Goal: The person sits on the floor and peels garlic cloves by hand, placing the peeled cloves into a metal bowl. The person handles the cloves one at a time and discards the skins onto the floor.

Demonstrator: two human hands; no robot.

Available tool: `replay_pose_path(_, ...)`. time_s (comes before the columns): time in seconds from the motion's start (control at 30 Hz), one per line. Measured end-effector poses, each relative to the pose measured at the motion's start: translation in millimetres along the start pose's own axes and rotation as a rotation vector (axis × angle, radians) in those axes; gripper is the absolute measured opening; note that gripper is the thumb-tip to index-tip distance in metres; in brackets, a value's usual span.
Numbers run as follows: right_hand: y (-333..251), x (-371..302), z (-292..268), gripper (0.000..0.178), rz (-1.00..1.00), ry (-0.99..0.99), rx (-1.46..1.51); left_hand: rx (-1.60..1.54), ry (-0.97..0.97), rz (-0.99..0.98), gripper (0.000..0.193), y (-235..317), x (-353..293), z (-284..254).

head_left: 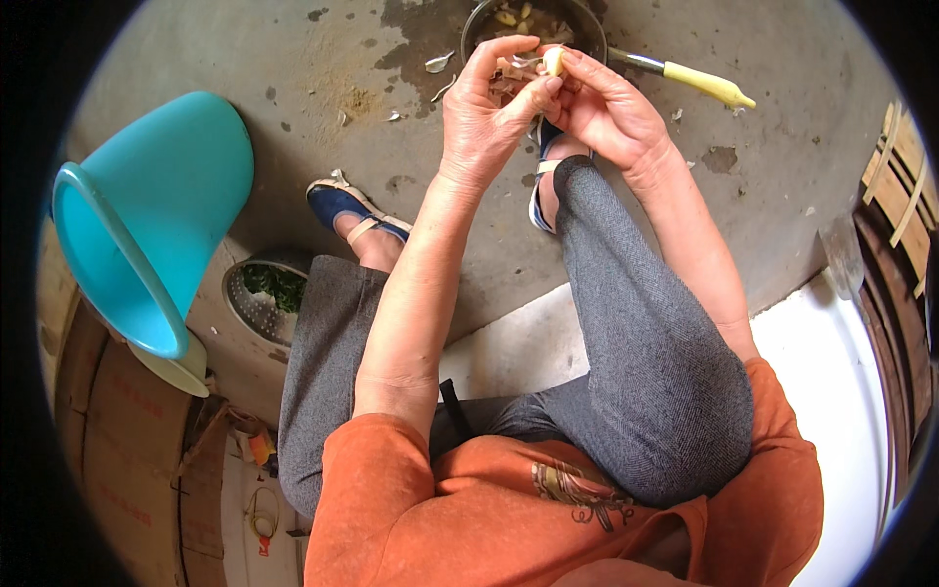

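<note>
Between the fingertips of both hands is a pale garlic clove (554, 62), held in front of a dark pan. My left hand (486, 112) pinches with thumb against the clove, its index finger bent above some loose skin. My right hand (611, 110) grips the clove's other side with thumb and fingers. Just beyond lies the round pan (471, 27), partly hidden by my hands, with several peeled cloves and papery skins in it. Its handle (706, 84), metal then yellow, points right.
A tall turquoise bucket (171, 186) stands at the left. Beside my left leg sits a metal colander (245, 308) with dark green leaves. Garlic skins (438, 63) and wet patches dot the concrete floor (469, 264). Cardboard (127, 430) is at lower left, wooden slats (900, 186) at right.
</note>
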State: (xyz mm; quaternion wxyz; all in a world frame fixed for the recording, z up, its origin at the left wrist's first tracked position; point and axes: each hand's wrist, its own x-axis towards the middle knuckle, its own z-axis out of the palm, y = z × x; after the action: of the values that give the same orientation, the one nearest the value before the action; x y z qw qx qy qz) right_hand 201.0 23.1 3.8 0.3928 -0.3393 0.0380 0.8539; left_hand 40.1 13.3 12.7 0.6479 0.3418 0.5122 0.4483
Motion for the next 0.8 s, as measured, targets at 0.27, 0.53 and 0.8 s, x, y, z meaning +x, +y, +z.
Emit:
replay_pose_path(0.27, 0.8, 0.6, 0.2, 0.023, 0.051, -0.002, -0.055, 0.261, 0.084, 0.279, 0.013, -14.0, 0.7, -8.6)
replay_pose_path(0.53, -1.9, -5.3, 5.0, 0.024, 0.068, -0.033, -0.343, 0.578, 0.161, 0.453, 0.005, -2.9, 4.7, -11.1)
replay_pose_path(0.8, -6.2, -9.5, 8.1, 0.02, -0.03, 0.019, -0.701, 0.018, 0.052, 0.098, 0.008, 8.4, -0.9, -24.6)
